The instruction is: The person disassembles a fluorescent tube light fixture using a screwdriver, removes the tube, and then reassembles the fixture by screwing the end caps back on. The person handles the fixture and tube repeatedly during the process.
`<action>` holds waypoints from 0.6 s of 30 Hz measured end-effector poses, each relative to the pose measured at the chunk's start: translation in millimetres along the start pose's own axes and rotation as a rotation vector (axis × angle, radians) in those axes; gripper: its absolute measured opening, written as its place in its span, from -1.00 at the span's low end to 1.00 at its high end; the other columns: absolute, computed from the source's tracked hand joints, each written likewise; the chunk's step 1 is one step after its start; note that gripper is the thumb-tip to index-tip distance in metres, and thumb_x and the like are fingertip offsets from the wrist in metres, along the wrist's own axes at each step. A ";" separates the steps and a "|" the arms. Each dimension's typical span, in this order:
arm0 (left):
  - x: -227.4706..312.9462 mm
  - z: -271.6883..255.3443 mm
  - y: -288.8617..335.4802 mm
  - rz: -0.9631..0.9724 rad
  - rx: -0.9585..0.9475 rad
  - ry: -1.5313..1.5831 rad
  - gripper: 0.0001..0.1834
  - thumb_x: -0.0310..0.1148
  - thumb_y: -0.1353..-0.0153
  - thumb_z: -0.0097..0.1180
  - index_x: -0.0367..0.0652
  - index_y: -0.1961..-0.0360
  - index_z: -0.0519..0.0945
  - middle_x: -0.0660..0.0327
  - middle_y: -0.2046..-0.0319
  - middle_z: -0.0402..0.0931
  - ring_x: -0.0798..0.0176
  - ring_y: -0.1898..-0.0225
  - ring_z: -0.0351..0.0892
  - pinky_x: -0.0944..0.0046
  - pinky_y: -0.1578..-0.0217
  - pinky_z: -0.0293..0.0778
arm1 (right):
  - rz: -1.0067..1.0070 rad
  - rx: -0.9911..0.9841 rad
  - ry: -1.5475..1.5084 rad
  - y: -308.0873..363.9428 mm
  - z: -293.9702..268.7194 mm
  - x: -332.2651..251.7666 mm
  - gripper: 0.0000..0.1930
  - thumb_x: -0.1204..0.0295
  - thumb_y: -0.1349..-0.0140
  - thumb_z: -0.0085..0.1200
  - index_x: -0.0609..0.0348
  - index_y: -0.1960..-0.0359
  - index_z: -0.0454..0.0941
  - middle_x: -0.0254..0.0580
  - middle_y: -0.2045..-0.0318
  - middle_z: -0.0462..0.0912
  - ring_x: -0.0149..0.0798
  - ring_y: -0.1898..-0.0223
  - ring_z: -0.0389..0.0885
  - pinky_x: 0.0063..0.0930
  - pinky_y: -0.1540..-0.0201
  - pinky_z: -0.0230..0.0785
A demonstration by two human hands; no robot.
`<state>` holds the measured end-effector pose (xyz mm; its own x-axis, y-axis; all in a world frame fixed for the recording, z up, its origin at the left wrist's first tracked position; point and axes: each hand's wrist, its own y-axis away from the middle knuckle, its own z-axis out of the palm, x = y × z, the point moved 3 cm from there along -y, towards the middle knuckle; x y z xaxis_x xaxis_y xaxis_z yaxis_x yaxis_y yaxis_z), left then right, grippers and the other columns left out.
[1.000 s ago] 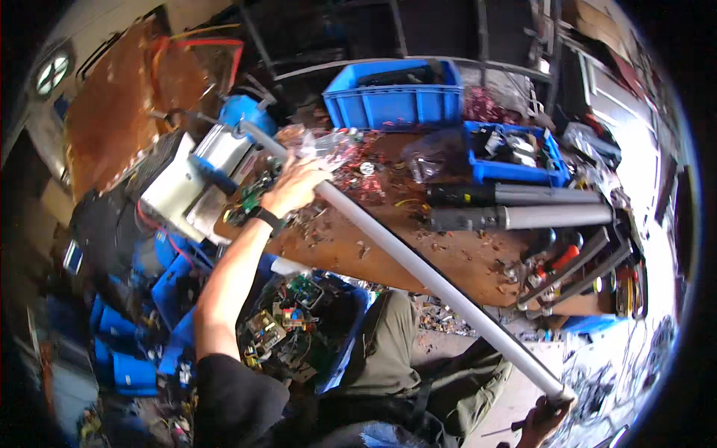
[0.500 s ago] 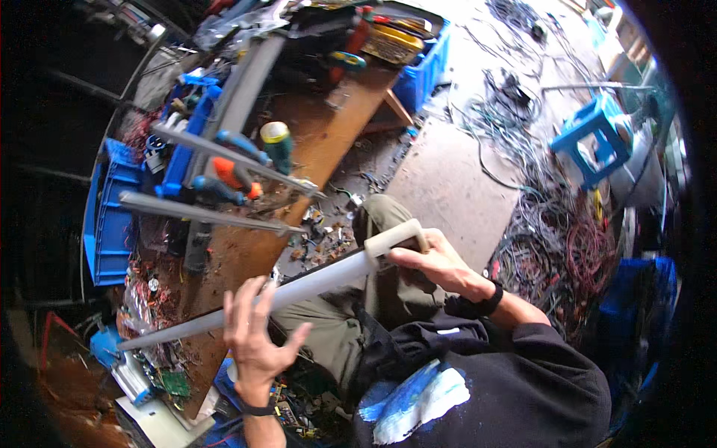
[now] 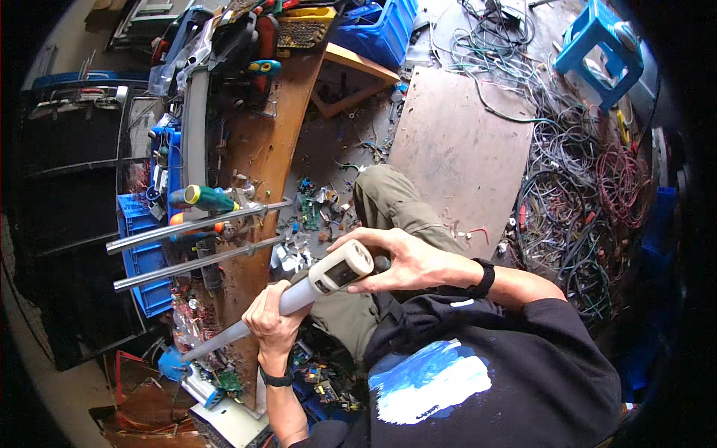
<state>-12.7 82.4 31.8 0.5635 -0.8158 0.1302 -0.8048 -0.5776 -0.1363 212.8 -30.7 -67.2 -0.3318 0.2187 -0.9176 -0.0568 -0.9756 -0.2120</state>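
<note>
Wires and scraps cover the floor beside a messy wooden workbench [image 3: 280, 119]. Both hands hold a long grey tube [image 3: 295, 295] over the person's lap. Left hand [image 3: 272, 321] wraps its middle; right hand [image 3: 407, 261] grips its thick end

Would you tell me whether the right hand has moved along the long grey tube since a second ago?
Yes. The right hand left the far tip and now grips the tube close to the left hand, beside the workbench.

Workbench [image 3: 276, 127] left of person, cables [image 3: 582, 172] right.
</note>
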 end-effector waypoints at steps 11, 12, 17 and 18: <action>1.5 -13.2 8.2 0.020 -0.098 0.082 -0.46 -0.26 0.17 0.64 -0.17 0.16 0.65 0.05 0.39 0.66 -0.09 0.39 0.70 0.08 0.32 0.59 | -0.124 -0.025 -0.051 6.4 -2.3 -10.2 -0.34 0.37 -0.12 0.52 0.19 -0.26 0.51 -0.10 -0.05 0.72 -0.31 -0.11 0.68 -0.34 -0.20 0.52; 1.1 -14.1 8.1 0.030 -0.103 0.088 -0.45 -0.26 0.17 0.65 -0.18 0.16 0.65 0.04 0.39 0.66 -0.09 0.39 0.70 0.09 0.32 0.59 | -0.142 -0.011 -0.030 5.9 0.0 -8.9 -0.34 0.36 -0.12 0.52 0.19 -0.25 0.52 -0.09 -0.05 0.73 -0.30 -0.10 0.69 -0.34 -0.20 0.52; -5.6 -15.7 9.4 -0.050 -0.172 0.084 -0.45 -0.20 0.17 0.65 -0.18 0.17 0.66 0.02 0.37 0.68 -0.09 0.36 0.73 0.07 0.29 0.61 | -0.163 0.193 0.028 6.5 9.9 -7.7 -0.40 0.11 -0.01 0.58 0.25 0.05 0.60 0.06 0.23 0.77 0.03 0.16 0.80 -0.23 0.09 0.62; -6.2 -15.6 9.0 -0.047 -0.159 0.077 -0.45 -0.20 0.18 0.65 -0.18 0.18 0.66 0.02 0.37 0.68 -0.09 0.35 0.73 0.07 0.28 0.61 | -0.134 0.205 0.048 6.2 11.2 -8.5 -0.40 0.09 -0.02 0.57 0.25 0.06 0.60 0.06 0.25 0.77 0.03 0.18 0.80 -0.23 0.11 0.62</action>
<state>-26.4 82.7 45.1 0.5900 -0.7799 0.2089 -0.8008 -0.5983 0.0280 204.7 -38.8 -57.0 -0.2641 0.3420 -0.9018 -0.2883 -0.9203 -0.2645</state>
